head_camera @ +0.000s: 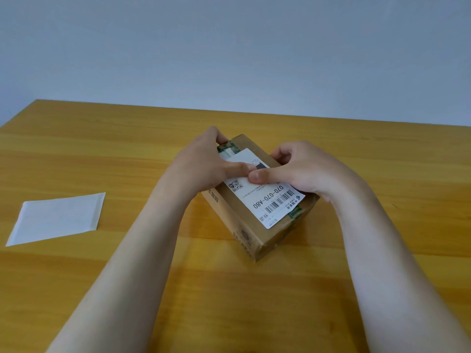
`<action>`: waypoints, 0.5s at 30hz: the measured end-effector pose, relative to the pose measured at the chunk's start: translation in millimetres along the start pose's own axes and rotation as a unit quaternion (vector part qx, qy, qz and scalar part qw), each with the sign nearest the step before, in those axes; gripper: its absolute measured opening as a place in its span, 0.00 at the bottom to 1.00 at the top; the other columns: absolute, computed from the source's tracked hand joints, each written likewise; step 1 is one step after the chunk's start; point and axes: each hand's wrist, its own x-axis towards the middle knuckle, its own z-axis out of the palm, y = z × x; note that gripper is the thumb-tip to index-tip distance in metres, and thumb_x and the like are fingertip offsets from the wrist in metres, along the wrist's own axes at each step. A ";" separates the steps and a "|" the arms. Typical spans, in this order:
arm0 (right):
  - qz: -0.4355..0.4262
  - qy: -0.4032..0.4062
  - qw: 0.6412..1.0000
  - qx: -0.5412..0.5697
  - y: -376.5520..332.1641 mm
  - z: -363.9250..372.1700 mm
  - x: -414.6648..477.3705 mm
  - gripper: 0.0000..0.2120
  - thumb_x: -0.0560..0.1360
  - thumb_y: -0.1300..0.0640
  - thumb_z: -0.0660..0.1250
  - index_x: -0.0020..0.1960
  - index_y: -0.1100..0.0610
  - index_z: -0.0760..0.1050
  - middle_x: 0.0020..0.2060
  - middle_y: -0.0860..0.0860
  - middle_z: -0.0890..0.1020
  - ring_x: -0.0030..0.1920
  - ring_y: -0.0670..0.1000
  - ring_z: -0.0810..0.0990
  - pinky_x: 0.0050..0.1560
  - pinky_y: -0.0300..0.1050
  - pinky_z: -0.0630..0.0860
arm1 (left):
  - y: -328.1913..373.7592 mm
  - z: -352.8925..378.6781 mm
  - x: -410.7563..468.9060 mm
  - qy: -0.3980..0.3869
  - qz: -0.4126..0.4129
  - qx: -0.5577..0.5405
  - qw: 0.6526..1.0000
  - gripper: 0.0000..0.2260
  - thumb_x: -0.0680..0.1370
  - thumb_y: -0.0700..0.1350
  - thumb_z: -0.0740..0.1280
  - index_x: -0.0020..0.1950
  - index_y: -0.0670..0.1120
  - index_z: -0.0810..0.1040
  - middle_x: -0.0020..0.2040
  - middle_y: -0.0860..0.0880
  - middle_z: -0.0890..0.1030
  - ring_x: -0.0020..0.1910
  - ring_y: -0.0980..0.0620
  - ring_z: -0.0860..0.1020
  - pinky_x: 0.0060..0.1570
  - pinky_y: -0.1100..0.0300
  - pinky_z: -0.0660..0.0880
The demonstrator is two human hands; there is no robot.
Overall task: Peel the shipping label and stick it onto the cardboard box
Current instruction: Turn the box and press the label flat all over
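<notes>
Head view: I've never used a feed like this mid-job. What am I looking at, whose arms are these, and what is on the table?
There is no machine here. One camera worn on a person's head looks forward and down, so the two bare arms are the wearer's own. The left hand and right hand rest on a cardboard box on the wooden table. Both thumbs press a white shipping label flat on the box's top; its near corner overhangs the edge. The blank white sheet lying to the left looks like the peeled backing paper. Neither hand holds anything lifted.
</notes>
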 end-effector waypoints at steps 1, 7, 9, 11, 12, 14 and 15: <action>0.004 0.000 1.000 -0.004 -0.3 -0.1 -0.1 0.29 0.58 0.36 0.84 0.50 0.52 0.82 0.40 0.47 0.90 0.41 0.50 0.90 0.50 0.56 0.84 | 0.0 0.7 0.1 0.003 -0.001 0.002 1.000 0.27 0.69 0.59 0.80 0.61 0.51 0.73 0.55 0.52 0.80 0.52 0.49 0.81 0.54 0.46 0.80; 0.018 0.038 0.999 -0.013 -0.6 3.2 1.8 0.40 0.48 0.27 0.79 0.48 0.54 0.81 0.37 0.48 0.89 0.41 0.53 0.89 0.42 0.51 0.79 | 2.7 8.6 1.6 0.036 0.009 0.030 0.999 0.26 0.72 0.63 0.76 0.57 0.49 0.70 0.48 0.56 0.76 0.46 0.50 0.77 0.37 0.57 0.70; 0.017 0.044 0.999 -0.016 -1.1 4.0 1.5 0.40 0.48 0.26 0.78 0.47 0.54 0.81 0.37 0.48 0.89 0.42 0.54 0.89 0.41 0.50 0.77 | 2.4 9.2 2.0 0.034 0.009 0.034 0.999 0.25 0.72 0.63 0.76 0.57 0.49 0.70 0.48 0.55 0.77 0.45 0.51 0.77 0.38 0.55 0.71; 0.013 0.058 0.998 -0.022 -2.0 5.1 -0.1 0.38 0.52 0.26 0.78 0.46 0.57 0.81 0.36 0.49 0.88 0.42 0.55 0.89 0.40 0.49 0.74 | 2.2 11.1 2.4 0.042 0.015 0.049 0.998 0.23 0.75 0.63 0.74 0.56 0.48 0.71 0.47 0.52 0.78 0.46 0.49 0.78 0.36 0.54 0.70; 0.013 0.065 0.998 -0.024 -2.7 5.7 -1.1 0.37 0.55 0.27 0.79 0.45 0.58 0.81 0.35 0.49 0.88 0.41 0.55 0.89 0.39 0.49 0.74 | 2.1 12.3 2.6 0.047 0.019 0.060 0.997 0.22 0.76 0.63 0.72 0.55 0.48 0.70 0.48 0.51 0.79 0.46 0.48 0.78 0.35 0.55 0.68; 0.021 0.069 0.997 -0.028 -5.2 6.4 -3.4 0.33 0.58 0.29 0.80 0.43 0.58 0.80 0.33 0.49 0.88 0.38 0.54 0.88 0.39 0.47 0.73 | 2.6 12.8 2.6 0.047 0.025 0.072 0.996 0.21 0.77 0.63 0.71 0.54 0.48 0.70 0.47 0.50 0.80 0.44 0.48 0.78 0.34 0.55 0.67; 0.026 0.068 0.997 -0.031 -6.5 6.4 -4.1 0.32 0.59 0.29 0.80 0.41 0.56 0.79 0.32 0.49 0.88 0.36 0.52 0.86 0.38 0.47 0.72 | 2.8 12.6 2.7 0.044 0.023 0.073 0.996 0.21 0.77 0.63 0.71 0.53 0.48 0.69 0.46 0.50 0.80 0.42 0.49 0.77 0.33 0.55 0.68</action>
